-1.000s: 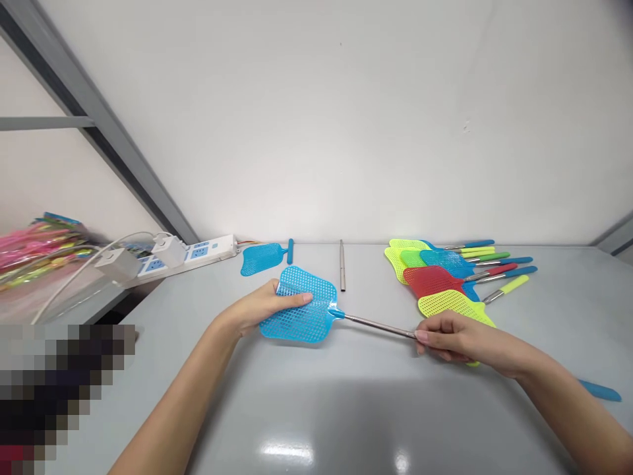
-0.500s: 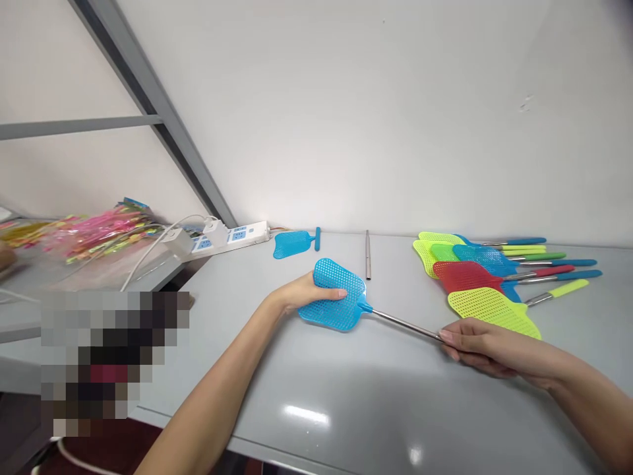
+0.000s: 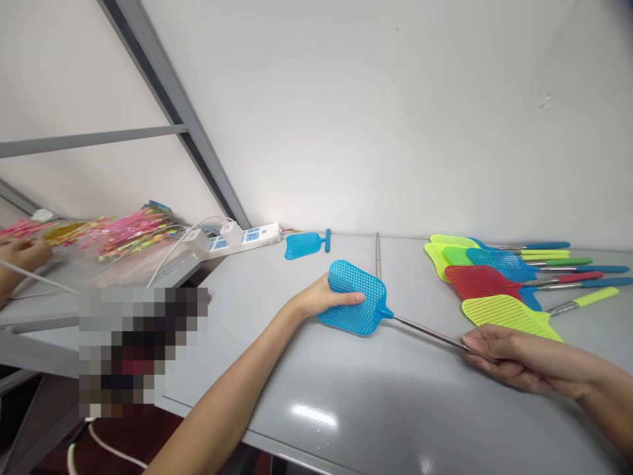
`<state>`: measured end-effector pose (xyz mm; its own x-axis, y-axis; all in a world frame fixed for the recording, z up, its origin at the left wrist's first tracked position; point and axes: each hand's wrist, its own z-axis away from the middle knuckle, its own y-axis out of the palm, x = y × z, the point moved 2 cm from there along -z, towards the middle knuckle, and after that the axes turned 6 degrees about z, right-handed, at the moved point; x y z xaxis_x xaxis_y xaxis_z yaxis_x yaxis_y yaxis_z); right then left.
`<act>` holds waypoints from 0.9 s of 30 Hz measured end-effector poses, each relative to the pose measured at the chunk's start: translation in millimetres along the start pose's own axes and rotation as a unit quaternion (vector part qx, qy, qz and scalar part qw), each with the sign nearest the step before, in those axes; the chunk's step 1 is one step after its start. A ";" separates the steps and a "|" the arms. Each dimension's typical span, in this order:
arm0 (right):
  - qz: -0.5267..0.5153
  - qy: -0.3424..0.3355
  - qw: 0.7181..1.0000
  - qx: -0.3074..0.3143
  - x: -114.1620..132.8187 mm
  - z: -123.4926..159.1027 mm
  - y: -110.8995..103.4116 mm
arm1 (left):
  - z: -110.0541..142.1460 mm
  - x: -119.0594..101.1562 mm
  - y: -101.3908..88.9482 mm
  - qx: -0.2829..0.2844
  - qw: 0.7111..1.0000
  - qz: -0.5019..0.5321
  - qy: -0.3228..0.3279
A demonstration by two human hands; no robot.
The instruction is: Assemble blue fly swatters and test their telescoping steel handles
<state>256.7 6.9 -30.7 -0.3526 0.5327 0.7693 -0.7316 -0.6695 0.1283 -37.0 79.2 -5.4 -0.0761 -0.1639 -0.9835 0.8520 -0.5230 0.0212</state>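
A blue fly swatter is held above the grey table, its perforated head to the left and its thin metal rod slanting down to the right. My left hand grips the head, thumb on top and the other fingers hidden beneath. My right hand is closed around the rod near its far end. Behind the swatter lies a loose metal rod, partly covered by the blue head. Further left at the back are a separate blue swatter head and a short blue grip.
Swatters with metal rods and coloured grips overlap at the right, including a red swatter and a yellow one. A power strip with plugs stands back left. Beyond it lie bagged colourful items and another person's hand.
The view has shifted, so the scene sits further right. My right hand has slid outward along the rod, with more of its end showing. Another person's hand has come into view at left.
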 end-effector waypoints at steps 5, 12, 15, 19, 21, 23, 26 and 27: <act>-0.022 0.005 1.000 0.002 1.8 2.7 1.3 | 2.4 -4.0 4.8 -0.003 0.999 -0.022 0.039; -0.001 0.019 1.000 0.002 2.6 9.6 -3.1 | 6.9 -7.8 18.1 0.004 0.996 -0.056 0.073; 0.002 0.028 1.000 0.010 3.0 10.4 -2.9 | 8.6 -9.3 28.2 0.030 0.995 -0.060 0.079; -0.004 0.016 1.000 0.015 8.3 8.7 4.1 | 9.5 -12.6 29.1 0.013 0.994 -0.082 0.076; -0.002 -0.005 1.000 0.007 12.3 7.4 8.4 | 9.5 -15.6 23.8 -0.011 0.992 -0.103 0.071; 0.014 -0.033 0.999 -0.006 16.3 6.9 11.7 | 9.1 -19.2 18.7 -0.026 0.991 -0.118 0.063; 0.058 -0.068 0.995 -0.045 22.0 9.3 13.0 | 7.5 -23.4 15.4 -0.031 0.992 -0.114 0.048; 0.077 -0.075 0.992 -0.061 24.0 10.9 12.5 | 6.8 -24.1 15.5 -0.030 0.993 -0.103 0.039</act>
<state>245.4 5.7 -3.8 -0.3816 0.3396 0.8597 -0.7439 -0.6649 -0.0675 -25.5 69.4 19.9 -0.2132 0.0088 -0.9770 0.8522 -0.4874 -0.1904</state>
